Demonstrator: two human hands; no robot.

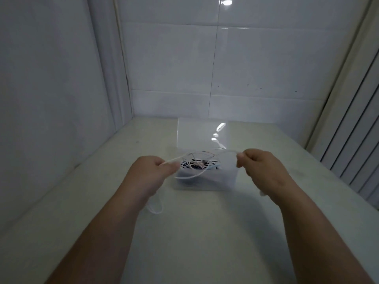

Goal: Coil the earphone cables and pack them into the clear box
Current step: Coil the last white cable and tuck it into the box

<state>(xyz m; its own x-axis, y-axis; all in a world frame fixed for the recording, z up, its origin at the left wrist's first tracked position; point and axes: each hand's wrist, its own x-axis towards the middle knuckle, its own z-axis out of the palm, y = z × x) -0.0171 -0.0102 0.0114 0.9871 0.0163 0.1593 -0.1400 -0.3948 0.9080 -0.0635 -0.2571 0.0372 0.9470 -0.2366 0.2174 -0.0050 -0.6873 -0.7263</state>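
Blurrily, L grip [152,173] & R grip [264,168] pinch white cable [172,160]; ends unclear.

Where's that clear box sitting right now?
In the head view the clear box sits on the table at the centre, lid raised, just beyond and between the left hand and right hand, which hold a white cable over it.
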